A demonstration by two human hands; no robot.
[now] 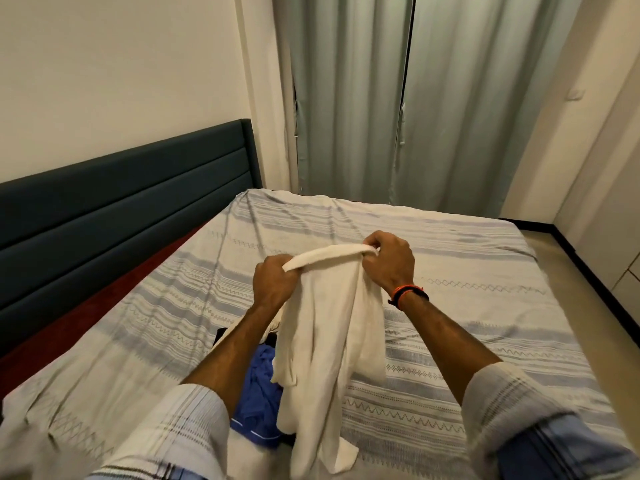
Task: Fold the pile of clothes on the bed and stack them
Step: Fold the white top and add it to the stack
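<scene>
A cream white garment hangs above the bed, held up by its top edge. My left hand grips the left end of that edge, and my right hand pinches the right end, about a hand's width apart. The cloth drapes down between my forearms. Under it lies a crumpled blue garment with a bit of dark clothing beside it, partly hidden by my left arm and the white cloth.
The bed has a pale striped cover with zigzag bands. A dark blue headboard runs along the left. Grey-green curtains hang behind the bed. A strip of floor runs along the right side.
</scene>
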